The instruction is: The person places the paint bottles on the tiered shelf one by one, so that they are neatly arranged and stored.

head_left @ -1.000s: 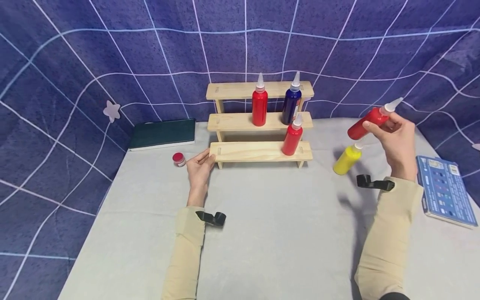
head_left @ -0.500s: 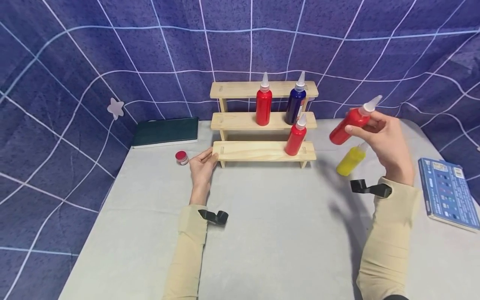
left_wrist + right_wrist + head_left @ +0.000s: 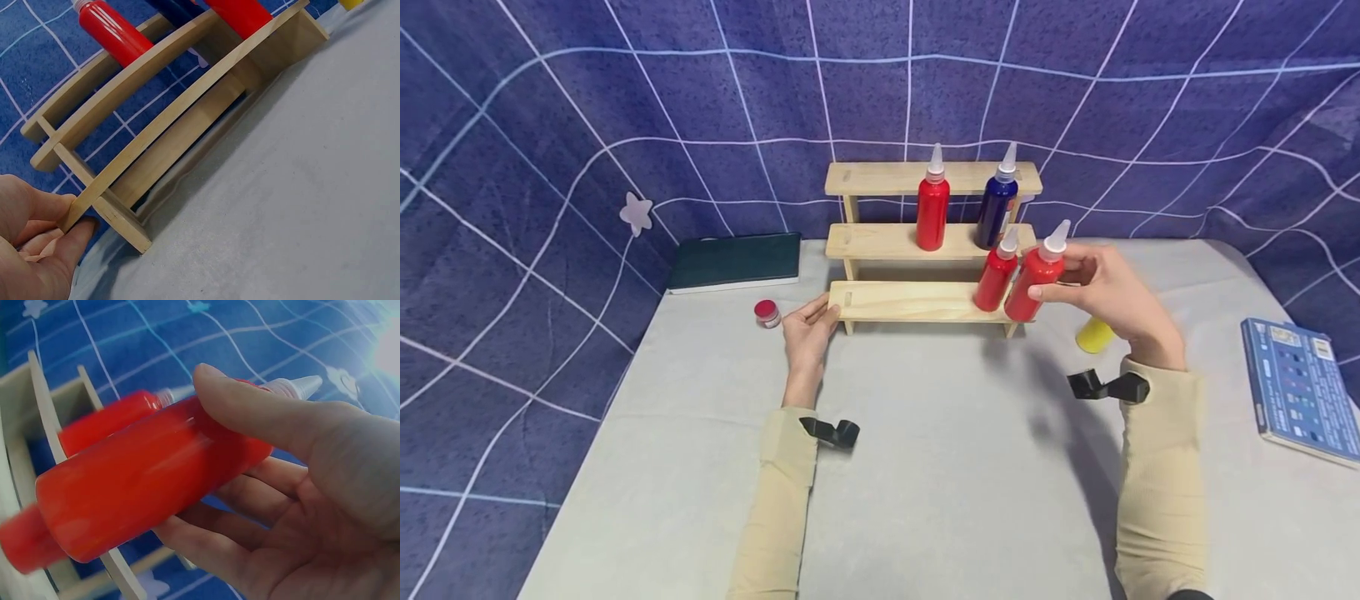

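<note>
My right hand (image 3: 1108, 296) grips a red squeeze bottle (image 3: 1033, 283) with a white pointed cap, tilted, at the right end of the lowest shelf. In the right wrist view the thumb lies across the held bottle (image 3: 150, 481). My left hand (image 3: 808, 333) pinches the left end of the lowest board of a three-tier wooden rack (image 3: 910, 300); the left wrist view shows thumb and fingers at the board's end. Another red bottle (image 3: 996, 279) stands on that lowest shelf beside the held one. On the middle shelf are a red bottle (image 3: 932, 215) and a dark blue bottle (image 3: 996, 212).
A yellow bottle (image 3: 1094, 336), partly hidden by my right hand, is on the table to the right. A small red-lidded jar (image 3: 767, 313) sits by my left hand. A dark green book (image 3: 735, 261) lies back left, a blue box (image 3: 1300, 387) far right.
My right hand has carried the red bottle leftward and down, from above the yellow bottle to the lowest shelf's right end. The left hand keeps its hold on the rack.
</note>
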Demonstrator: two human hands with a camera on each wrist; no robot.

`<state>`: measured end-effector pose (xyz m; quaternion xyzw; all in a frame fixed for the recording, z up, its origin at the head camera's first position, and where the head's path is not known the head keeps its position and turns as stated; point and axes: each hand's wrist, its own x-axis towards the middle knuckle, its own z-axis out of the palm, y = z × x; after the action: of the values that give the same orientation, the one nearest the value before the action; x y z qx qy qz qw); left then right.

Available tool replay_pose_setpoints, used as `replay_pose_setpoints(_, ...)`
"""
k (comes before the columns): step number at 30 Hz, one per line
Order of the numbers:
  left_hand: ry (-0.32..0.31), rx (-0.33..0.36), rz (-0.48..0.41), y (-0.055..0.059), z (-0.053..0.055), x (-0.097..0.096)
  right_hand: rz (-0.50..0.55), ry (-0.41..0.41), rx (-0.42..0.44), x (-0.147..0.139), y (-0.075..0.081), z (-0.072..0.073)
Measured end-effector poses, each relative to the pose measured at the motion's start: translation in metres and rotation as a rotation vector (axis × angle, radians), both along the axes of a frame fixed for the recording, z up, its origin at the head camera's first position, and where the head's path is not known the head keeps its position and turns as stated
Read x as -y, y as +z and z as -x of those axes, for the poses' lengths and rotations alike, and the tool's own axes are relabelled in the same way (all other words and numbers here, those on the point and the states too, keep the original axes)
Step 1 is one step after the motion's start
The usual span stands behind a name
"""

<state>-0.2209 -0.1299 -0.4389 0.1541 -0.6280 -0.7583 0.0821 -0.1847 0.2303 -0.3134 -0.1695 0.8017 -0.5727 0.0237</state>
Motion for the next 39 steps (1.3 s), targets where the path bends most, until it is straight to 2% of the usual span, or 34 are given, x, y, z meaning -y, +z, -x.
replay_pose_setpoints(12,0.002,-0.004,0.01,0.002,0.0,0.001,-0.038,0.08,0.043,0.058,-0.008,0.001)
replay_pose_setpoints(17,0.001,0.002,-0.009,0.0,-0.002,0.001,-0.04,0.011,0.031,0.082,-0.018,0.004)
replay_pose_setpoints(24,0.012,-0.013,-0.007,0.0,-0.003,0.0,0.024,-0.115,-0.038,0.103,-0.03,0.014)
replay_pose_setpoints(32,0.018,-0.013,-0.023,-0.003,-0.003,-0.001,-0.071,-0.198,-0.085,0.121,-0.041,0.027)
replay_pose_setpoints(39,0.014,-0.014,-0.03,0.0,-0.004,0.001,-0.068,-0.25,-0.074,0.129,-0.052,0.031)
